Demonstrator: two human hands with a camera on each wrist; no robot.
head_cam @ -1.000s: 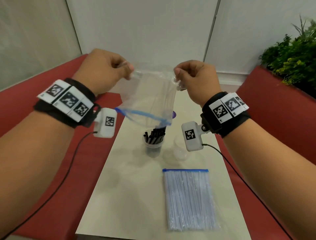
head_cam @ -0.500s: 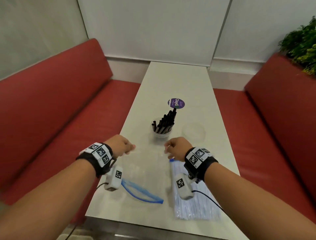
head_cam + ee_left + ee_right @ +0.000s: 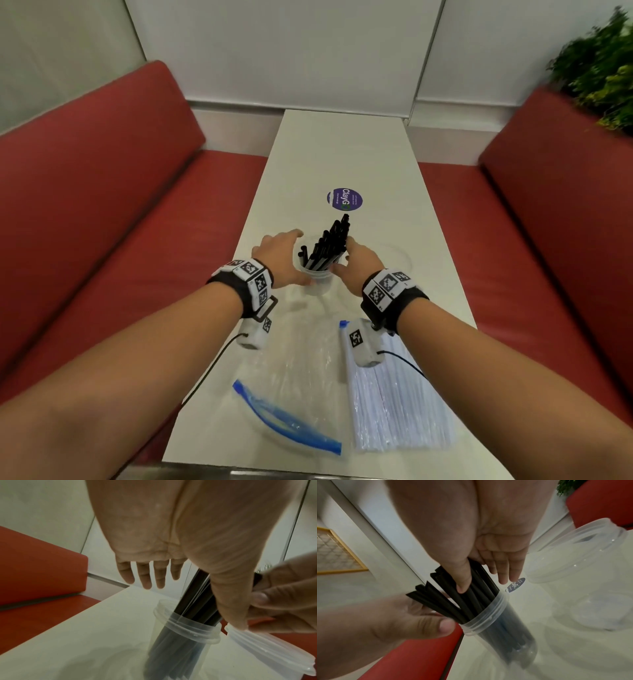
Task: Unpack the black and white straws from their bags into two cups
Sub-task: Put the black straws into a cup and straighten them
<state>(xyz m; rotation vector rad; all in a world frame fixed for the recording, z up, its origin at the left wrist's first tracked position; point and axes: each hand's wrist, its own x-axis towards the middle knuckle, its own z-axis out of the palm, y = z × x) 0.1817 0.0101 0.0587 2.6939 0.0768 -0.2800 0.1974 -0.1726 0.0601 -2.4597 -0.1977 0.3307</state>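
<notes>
At 12 o'clock, my left hand (image 3: 279, 255) and right hand (image 3: 356, 262), fingers spread, now steady black straws (image 3: 329, 245) in cup (image 3: 317, 284); emptied bag (image 3: 291, 383) dropped, white straws (image 3: 400, 407) next.

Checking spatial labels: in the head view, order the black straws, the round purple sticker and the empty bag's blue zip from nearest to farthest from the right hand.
From the right hand:
1. black straws, touching, just left.
2. purple sticker, beyond, mid-table.
3. blue zip, near table edge.
</notes>
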